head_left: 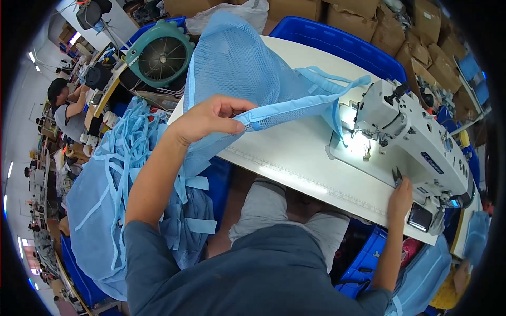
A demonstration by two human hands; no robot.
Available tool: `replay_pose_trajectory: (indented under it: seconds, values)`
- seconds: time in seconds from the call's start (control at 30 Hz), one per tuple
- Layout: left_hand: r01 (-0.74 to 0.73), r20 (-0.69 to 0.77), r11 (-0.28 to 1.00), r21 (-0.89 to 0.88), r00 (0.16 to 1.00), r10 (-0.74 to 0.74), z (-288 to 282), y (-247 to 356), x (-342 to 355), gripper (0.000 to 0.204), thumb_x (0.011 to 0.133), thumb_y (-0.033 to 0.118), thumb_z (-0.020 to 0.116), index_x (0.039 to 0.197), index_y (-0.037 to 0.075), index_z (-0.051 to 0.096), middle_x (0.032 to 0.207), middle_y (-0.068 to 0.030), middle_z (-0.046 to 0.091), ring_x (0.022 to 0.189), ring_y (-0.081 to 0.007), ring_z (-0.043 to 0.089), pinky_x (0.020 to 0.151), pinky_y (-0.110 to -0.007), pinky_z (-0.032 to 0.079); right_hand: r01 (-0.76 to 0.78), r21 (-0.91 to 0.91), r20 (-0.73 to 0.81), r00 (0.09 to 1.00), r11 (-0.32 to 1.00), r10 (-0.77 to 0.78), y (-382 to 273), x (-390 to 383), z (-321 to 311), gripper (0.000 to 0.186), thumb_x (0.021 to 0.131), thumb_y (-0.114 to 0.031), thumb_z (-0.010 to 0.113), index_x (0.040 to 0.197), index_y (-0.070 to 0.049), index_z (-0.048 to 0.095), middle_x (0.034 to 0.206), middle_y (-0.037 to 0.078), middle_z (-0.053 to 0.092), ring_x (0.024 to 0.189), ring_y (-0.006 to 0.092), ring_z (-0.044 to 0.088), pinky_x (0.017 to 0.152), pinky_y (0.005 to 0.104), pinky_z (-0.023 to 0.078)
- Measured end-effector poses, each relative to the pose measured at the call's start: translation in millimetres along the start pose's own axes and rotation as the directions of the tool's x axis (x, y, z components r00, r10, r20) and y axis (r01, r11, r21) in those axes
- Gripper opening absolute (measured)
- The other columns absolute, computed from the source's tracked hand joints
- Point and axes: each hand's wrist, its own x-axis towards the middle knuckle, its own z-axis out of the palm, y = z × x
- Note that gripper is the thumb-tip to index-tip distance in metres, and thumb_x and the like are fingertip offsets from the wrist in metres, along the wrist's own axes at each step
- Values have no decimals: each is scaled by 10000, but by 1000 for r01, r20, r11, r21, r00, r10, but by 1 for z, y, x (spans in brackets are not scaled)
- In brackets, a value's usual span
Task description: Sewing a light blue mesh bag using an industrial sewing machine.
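Note:
My left hand (211,118) is raised over the table's left end, pinching the light blue bound edge of a blue mesh bag (237,63). The mesh billows up behind the hand, and its strap (295,108) runs right toward the lit needle area (363,142) of the white sewing machine (416,142). My right hand (400,197) rests at the table's near edge by the front of the machine, fingers closed on small dark snips (396,176). My grey trousers and dark shirt fill the lower middle.
A white sewing table (295,152) carries the machine. A heap of blue mesh bags (110,200) hangs at the left. A green fan (161,55), blue crates (337,45) and cardboard boxes (400,31) stand behind. Another person (66,108) works far left.

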Motion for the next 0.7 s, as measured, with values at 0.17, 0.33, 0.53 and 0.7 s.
replay_pose_trajectory:
  seconds: [0.17,0.33,0.53,0.7]
  values:
    - [-75,43,997,30,996,74,0,1,7,538,842,134,769,1359,-3,706,1180,-61,755,1067,-135,683,1013,-291,506,-33,601,127,990,799,-54,-141,-13,-35,258,1034,-186,612,1245,-42,641,1035,170,669,853,339,674,802,427,546]
    - [-58,63,997,55,997,54,1,4,7,537,847,126,756,1364,-5,695,1169,-54,745,1060,-130,668,1005,-288,501,253,848,-93,937,467,-337,-270,53,-74,266,961,-161,719,1175,-20,649,979,150,654,762,316,650,674,399,524]
    - [-74,57,995,60,996,70,2,9,1,538,856,122,735,1376,-1,680,1172,-49,730,1055,-117,645,982,-280,493,535,749,-339,815,389,-470,-335,87,-81,305,963,-290,752,1109,-42,651,979,94,679,783,294,703,620,392,537]
    - [-80,56,995,63,995,77,-1,7,1,537,856,134,733,1373,-1,678,1172,-49,725,1061,-120,639,985,-283,487,561,684,-345,812,466,-472,-341,88,-80,315,971,-324,747,1076,-48,636,937,85,651,736,286,692,581,382,519]
